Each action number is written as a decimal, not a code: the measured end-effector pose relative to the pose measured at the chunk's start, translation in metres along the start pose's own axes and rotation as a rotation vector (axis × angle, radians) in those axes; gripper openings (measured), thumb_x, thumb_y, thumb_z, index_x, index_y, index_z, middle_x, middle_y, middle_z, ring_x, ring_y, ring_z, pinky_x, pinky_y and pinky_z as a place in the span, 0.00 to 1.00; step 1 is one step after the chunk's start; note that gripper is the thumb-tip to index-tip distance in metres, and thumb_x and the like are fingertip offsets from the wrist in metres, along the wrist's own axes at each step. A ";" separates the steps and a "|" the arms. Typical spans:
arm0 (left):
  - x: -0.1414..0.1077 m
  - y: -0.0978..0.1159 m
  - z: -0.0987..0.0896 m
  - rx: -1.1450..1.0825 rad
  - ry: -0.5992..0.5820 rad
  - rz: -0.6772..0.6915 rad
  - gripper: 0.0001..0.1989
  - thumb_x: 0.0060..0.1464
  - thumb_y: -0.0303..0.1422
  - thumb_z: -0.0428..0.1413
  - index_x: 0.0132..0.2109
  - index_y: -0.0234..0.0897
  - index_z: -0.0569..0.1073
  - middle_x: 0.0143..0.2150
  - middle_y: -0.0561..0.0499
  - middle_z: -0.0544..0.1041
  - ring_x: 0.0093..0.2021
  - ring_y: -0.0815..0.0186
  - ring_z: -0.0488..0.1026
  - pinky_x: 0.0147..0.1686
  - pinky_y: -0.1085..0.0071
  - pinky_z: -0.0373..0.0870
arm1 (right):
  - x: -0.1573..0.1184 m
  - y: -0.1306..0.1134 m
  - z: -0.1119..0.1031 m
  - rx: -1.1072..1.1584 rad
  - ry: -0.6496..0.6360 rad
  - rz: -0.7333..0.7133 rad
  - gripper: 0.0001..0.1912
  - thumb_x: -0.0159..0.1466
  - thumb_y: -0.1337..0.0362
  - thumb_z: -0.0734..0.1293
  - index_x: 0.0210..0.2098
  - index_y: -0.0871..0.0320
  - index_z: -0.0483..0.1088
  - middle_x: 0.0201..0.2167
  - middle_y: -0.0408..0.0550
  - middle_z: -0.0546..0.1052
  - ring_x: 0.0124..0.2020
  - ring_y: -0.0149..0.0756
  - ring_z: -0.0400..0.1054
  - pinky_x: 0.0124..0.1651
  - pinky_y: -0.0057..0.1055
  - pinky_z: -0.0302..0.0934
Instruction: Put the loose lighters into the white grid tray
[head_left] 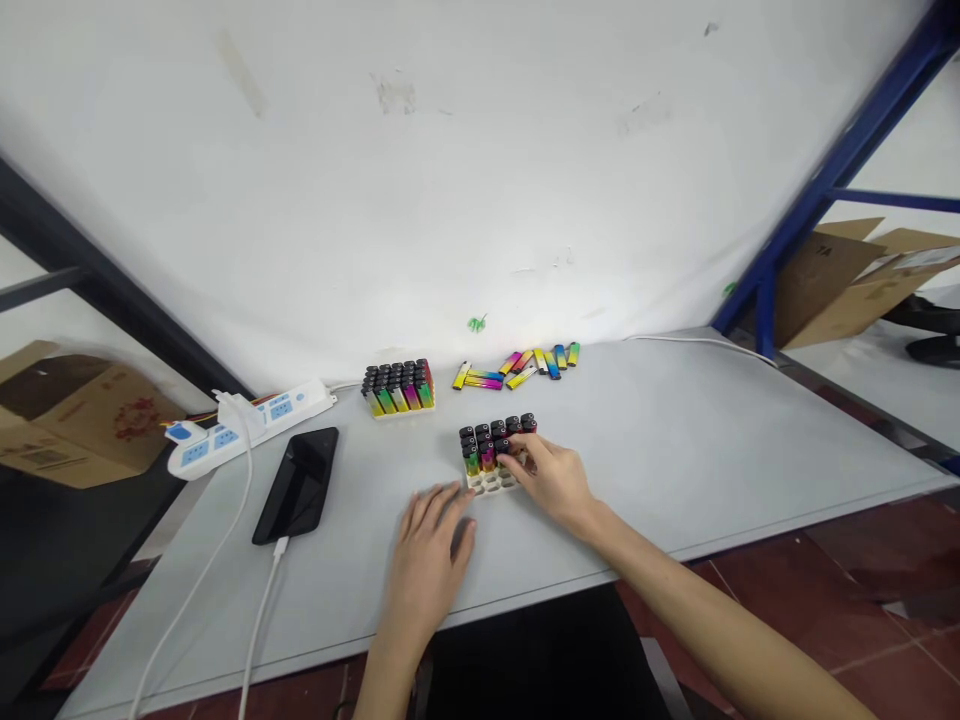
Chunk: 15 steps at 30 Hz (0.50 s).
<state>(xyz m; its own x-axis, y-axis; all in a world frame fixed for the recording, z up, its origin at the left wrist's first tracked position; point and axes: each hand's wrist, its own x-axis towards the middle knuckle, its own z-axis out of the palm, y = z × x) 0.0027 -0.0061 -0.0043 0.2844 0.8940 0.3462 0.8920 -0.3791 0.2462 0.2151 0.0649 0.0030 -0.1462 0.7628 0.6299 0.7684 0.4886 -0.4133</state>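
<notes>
A white tray (493, 484) with oval holes stands mid-table, its back rows filled with upright black-topped lighters (487, 456). Several holes along its front edge hold nothing. My right hand (551, 478) reaches over the tray from the right, thumb and fingers pinched on a lighter (503, 447) in the front filled row. The lower part of that lighter is hidden by the fingers. Flat on the table just left of the tray lies my left hand (429, 550), fingers stretched, its fingertips near the tray's front left corner.
A full block of lighters (399, 388) stands at the back. Loose coloured lighters (517, 368) lie by the wall. To the left are a phone (297, 485) with a white cable (264, 610) and a power strip (247, 428). Cardboard boxes (82, 415) stand beyond the table's sides.
</notes>
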 end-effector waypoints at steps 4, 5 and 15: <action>0.000 -0.001 0.000 -0.002 0.007 0.003 0.18 0.65 0.35 0.50 0.59 0.46 0.71 0.61 0.50 0.74 0.63 0.55 0.67 0.65 0.48 0.61 | 0.000 -0.002 -0.007 -0.042 -0.030 0.032 0.17 0.67 0.51 0.66 0.30 0.56 0.74 0.25 0.45 0.81 0.22 0.32 0.71 0.25 0.28 0.52; 0.000 -0.001 0.001 -0.001 0.007 0.002 0.18 0.65 0.35 0.50 0.59 0.46 0.71 0.61 0.51 0.74 0.63 0.55 0.67 0.65 0.48 0.61 | 0.003 -0.001 -0.012 -0.029 -0.026 0.044 0.21 0.68 0.50 0.65 0.26 0.57 0.73 0.22 0.45 0.79 0.21 0.31 0.69 0.25 0.28 0.50; 0.003 0.001 -0.003 -0.002 -0.012 -0.024 0.16 0.65 0.35 0.50 0.57 0.48 0.72 0.60 0.52 0.75 0.61 0.56 0.68 0.62 0.49 0.64 | 0.103 0.066 -0.016 -0.103 -0.216 0.213 0.14 0.71 0.58 0.59 0.47 0.55 0.74 0.41 0.52 0.78 0.41 0.41 0.71 0.38 0.32 0.59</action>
<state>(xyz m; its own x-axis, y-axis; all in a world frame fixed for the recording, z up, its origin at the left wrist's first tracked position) 0.0031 -0.0043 -0.0002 0.2669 0.9057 0.3294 0.8979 -0.3578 0.2563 0.2605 0.1687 0.0506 -0.0956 0.9209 0.3778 0.8531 0.2714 -0.4455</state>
